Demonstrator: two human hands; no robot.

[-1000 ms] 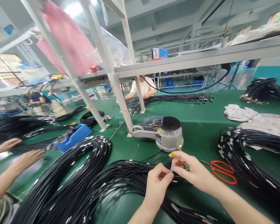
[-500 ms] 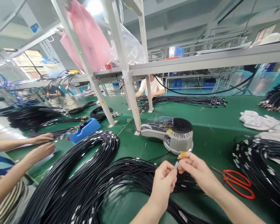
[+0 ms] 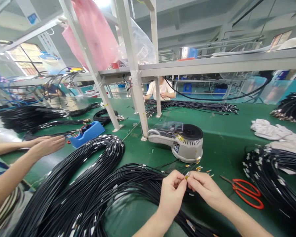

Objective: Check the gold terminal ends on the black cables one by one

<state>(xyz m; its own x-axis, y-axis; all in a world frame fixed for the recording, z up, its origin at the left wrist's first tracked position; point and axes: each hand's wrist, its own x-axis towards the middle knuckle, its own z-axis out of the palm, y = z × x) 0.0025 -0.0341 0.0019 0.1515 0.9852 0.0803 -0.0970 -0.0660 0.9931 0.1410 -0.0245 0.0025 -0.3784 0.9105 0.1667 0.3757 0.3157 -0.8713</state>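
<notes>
My left hand (image 3: 172,195) pinches a cable end with a small metal connector (image 3: 187,173) between thumb and fingertips. My right hand (image 3: 207,188) meets it from the right, its thumb and forefinger closed on a bit of yellow tape (image 3: 186,177) against the connector. The fingertips partly hide both. Below and around my hands lies a bundle of black cables (image 3: 138,176) with white labels. Just beyond stands a grey tape dispenser (image 3: 187,144) with a black round top. Several yellow-wrapped cable ends (image 3: 199,168) show behind my right hand.
Red-handled scissors (image 3: 248,194) lie right of my right hand. Further right are coiled cables (image 3: 268,174) and white gloves (image 3: 271,130). Another cable bundle (image 3: 88,168) and a blue tape holder (image 3: 87,134) are left, near a co-worker's hands (image 3: 48,144). Shelf posts (image 3: 139,98) rise ahead.
My right hand has brought the yellow tape down onto the connector in my left hand. The co-worker's hands at left have moved right, toward the blue tape holder. The view has shifted slightly.
</notes>
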